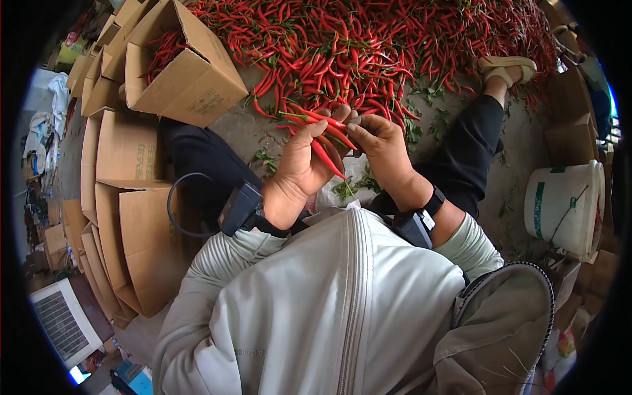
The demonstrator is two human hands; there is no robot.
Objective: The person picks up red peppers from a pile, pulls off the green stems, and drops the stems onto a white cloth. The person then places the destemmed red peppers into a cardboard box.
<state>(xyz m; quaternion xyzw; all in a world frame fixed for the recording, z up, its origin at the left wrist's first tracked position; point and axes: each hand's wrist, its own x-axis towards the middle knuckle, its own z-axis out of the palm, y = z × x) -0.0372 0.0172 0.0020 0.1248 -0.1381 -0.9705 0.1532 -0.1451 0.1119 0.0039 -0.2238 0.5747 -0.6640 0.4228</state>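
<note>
Several red chili peppers (324, 157) with green stems lie across the fingers of my left hand (299, 161), whose thumb is pressed down over them. My right hand (385, 148) meets it from the other side, thumb and forefinger pinched at the end of one red chili pepper (336, 123). Part of the peppers is hidden behind the fingers. Just beyond both hands, a large heap of red chili peppers (368, 52) spreads over the floor.
Cardboard boxes (141, 237) stand along the left; a tilted box (191, 89) there holds red chilies. At the right sits a white bucket (559, 204). Green leaves (266, 158) are scattered on the floor. My legs stretch out on both sides, the right foot touching the heap.
</note>
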